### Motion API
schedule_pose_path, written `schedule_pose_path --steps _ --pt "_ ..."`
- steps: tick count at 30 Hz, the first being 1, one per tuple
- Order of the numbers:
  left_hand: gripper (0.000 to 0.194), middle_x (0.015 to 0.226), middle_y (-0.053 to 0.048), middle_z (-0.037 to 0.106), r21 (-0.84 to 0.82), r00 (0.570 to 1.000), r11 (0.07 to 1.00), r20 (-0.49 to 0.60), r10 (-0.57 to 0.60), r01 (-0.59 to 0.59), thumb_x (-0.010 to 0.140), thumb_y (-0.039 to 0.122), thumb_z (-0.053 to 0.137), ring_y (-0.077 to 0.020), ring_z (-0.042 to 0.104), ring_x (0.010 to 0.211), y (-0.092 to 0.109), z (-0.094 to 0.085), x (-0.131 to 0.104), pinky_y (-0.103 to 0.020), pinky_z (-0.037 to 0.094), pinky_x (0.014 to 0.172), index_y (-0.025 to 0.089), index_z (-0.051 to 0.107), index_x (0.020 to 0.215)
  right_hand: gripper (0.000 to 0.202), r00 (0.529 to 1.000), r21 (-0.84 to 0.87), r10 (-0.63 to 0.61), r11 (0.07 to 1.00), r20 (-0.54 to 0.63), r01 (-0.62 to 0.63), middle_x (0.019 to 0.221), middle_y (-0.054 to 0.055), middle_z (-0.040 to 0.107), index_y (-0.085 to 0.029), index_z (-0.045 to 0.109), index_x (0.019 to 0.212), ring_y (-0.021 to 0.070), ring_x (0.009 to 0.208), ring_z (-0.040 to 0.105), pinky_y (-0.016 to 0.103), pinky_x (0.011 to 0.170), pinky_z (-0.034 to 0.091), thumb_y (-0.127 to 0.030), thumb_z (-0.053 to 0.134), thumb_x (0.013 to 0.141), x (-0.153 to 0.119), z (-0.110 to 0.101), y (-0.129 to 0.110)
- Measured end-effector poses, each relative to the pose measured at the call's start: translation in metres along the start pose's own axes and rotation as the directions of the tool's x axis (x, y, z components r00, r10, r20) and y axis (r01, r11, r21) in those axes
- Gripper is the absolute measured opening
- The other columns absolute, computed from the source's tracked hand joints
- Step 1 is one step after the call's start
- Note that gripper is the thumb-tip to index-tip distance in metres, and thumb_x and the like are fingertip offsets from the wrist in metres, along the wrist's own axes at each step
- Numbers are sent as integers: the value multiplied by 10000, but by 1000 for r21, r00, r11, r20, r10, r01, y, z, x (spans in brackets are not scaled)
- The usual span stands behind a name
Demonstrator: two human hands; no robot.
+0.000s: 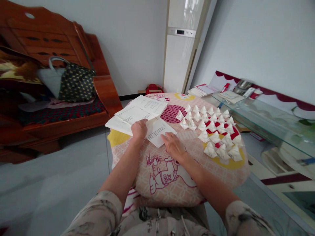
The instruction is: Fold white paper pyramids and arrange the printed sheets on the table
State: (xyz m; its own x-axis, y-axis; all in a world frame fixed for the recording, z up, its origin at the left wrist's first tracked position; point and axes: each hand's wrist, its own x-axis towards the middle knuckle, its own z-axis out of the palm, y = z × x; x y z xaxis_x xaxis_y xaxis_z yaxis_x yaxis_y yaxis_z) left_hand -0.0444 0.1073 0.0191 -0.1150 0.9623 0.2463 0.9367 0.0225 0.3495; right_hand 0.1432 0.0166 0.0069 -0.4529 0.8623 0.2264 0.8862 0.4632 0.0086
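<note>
Curling over the near edge of the papers, your left hand is mostly closed; its fingertips are hidden, so whether it pinches one leaf or several I cannot tell. Your right hand is loosely open, fingers stretched onto the corner of the printed sheet, gripping nothing visible, likely to keep it flat and square. That sheet lies between your hands, within reach of both. Beyond your left hand, loose papers overlap in a spread pile, probably so single leaves come away readily. To your right, the folded paper shapes stand in close rows, points up, seemingly grouped there to stay out of your hands' way. Under everything, the patterned tablecloth covers the table.
</note>
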Motion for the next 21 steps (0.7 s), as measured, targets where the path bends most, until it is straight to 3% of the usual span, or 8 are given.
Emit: schedule_pose_path --steps 3,5,9,15,18,21 --pt "444 1050 -128 742 0 1000 1000 -21 -5 5 913 189 379 -279 677 994 -2 1 0 -349 473 822 243 680 1234 219 995 -11 -50 999 85 52 1012 130 636 -126 667 1010 247 1000 526 342 862 435 -99 458 953 15 -2 0" --pt "448 1058 -122 742 -4 1000 1000 -22 -6 6 915 186 376 -274 676 1000 -3 1 0 -346 472 828 247 673 1244 197 994 -37 -47 998 94 50 975 131 639 -119 670 965 247 979 535 343 838 439 -85 478 937 7 -7 0" --pt "449 1090 -121 736 -8 1000 1000 12 -4 4 917 182 374 -273 668 1013 -2 2 2 -347 467 841 242 668 1251 189 994 -100 -11 995 109 22 927 126 641 -128 676 926 258 931 549 361 781 441 -83 492 920 -42 -23 -3" --pt "411 1126 -133 720 -1 998 1000 70 7 -7 925 219 405 -293 652 1041 1 1 0 -371 462 868 239 678 1231 192 965 -123 77 991 251 -47 888 128 653 -146 687 881 260 868 582 359 709 432 -71 510 882 -106 -42 -11" --pt "409 1256 -115 669 -52 993 994 59 97 -94 882 245 528 -285 608 1147 4 -2 -6 -367 450 944 223 636 1276 184 952 -101 105 992 287 -79 899 135 658 -145 690 908 262 873 590 353 706 434 -87 519 876 -114 -46 -16" --pt "405 1339 -79 624 -189 963 946 6 271 -265 865 235 575 -234 572 1225 13 -5 -18 -333 427 1023 216 625 1267 197 945 -77 109 993 308 -89 917 142 664 -140 691 930 258 878 597 347 712 439 -80 513 871 -112 -48 -21"
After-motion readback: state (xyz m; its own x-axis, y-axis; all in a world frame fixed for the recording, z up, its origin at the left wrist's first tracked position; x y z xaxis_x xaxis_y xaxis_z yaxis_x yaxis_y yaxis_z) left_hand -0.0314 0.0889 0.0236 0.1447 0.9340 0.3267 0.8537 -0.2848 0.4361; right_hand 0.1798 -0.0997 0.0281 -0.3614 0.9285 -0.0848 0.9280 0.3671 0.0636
